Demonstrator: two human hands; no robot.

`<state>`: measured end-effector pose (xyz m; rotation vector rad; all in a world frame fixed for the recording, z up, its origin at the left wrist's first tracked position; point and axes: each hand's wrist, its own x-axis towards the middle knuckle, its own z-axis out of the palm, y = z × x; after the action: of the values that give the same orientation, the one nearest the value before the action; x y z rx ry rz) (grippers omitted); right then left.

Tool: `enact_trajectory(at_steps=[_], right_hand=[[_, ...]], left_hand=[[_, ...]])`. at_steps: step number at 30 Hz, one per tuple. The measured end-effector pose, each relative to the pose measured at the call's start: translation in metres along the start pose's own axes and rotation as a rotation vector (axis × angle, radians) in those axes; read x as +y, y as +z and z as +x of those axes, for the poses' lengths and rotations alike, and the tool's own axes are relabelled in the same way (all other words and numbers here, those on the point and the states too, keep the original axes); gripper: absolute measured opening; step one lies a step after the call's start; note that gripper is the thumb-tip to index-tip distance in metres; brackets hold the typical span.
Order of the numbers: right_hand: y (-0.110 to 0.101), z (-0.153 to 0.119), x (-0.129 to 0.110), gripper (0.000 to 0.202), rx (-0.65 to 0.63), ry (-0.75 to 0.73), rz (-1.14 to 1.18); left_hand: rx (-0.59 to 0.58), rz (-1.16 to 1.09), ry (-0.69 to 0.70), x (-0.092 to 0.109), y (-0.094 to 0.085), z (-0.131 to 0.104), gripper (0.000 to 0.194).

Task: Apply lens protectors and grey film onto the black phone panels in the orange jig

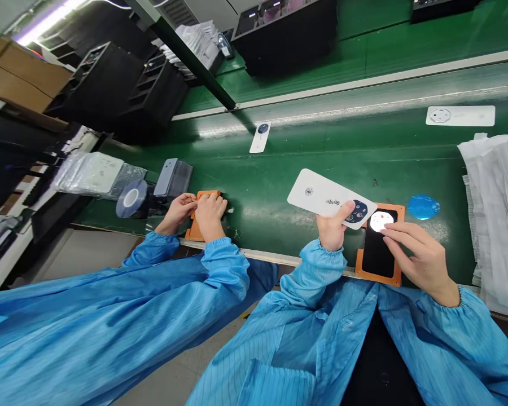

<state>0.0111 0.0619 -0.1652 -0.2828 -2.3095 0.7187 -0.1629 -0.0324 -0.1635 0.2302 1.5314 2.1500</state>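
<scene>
My left hand (332, 230) grips a white phone back panel (319, 194) at its camera end, the thumb lying by the dark round camera area. The panel is tilted above the bench, printed side up. Just to the right, an orange fixture (397, 276) at the bench's front edge holds a black phone-shaped plate (376, 258). Over the plate's upper part is a shiny silver-white disc (379, 219) with small holes. My right hand (423, 259) has its thumb and fingertips closed at the disc's right edge. Whether the disc touches the plate I cannot tell.
A blue round film (423, 207) lies right of the fixture. White sleeves (497, 208) are stacked far right. Two more panels lie farther back, one white (469, 116). At left, a co-worker's hands (209, 217) work at another orange fixture (195, 231), near a tape roll (131, 198).
</scene>
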Motion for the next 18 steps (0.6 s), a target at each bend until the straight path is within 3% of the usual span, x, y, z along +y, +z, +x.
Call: enact_trajectory(at_steps=[3, 7, 12, 18], right_hand=[[0.003, 0.013, -0.017, 0.022, 0.096, 0.036, 0.057], [0.015, 0.025, -0.02, 0.011, 0.245, 0.091, -0.044], [0.023, 0.029, -0.018, 0.007, 0.311, 0.142, -0.104], [0.021, 0.032, -0.023, 0.005, 0.342, 0.188, -0.101]], left_hand=[[-0.072, 0.061, -0.029, -0.01, 0.009, -0.008, 0.056], [-0.232, 0.153, -0.045, -0.026, 0.012, -0.023, 0.066], [-0.333, 0.247, 0.1, -0.037, 0.006, -0.038, 0.071], [-0.465, 0.27, 0.25, -0.03, 0.009, -0.039, 0.067]])
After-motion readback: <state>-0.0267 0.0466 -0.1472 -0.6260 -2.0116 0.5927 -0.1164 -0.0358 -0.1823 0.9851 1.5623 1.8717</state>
